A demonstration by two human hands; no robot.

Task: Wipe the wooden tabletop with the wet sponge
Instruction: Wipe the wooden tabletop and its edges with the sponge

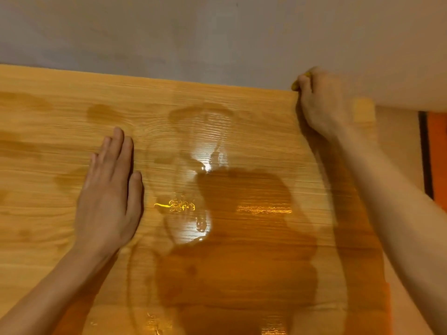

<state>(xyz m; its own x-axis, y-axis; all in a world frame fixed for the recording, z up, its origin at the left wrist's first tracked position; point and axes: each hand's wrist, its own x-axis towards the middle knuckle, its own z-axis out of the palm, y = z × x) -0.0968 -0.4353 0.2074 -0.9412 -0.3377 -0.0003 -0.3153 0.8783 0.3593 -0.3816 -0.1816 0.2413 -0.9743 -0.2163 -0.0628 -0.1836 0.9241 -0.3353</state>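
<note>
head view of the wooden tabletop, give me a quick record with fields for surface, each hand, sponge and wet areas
surface: light wooden tabletop with grain lines, far edge against a pale wall
left hand: left hand lies flat on the wood, fingers straight and together, holding nothing
right hand: right hand at the far right corner, fingers curled round the sponge
sponge: yellow sponge, only a sliver shows past the fingers
wet areas: glossy water film down the middle, reflecting light; darker damp patches to the far left

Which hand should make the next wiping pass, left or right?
Right. The right hand already grips the yellow sponge at the tabletop's far edge. The left hand lies flat, holding nothing.
</note>
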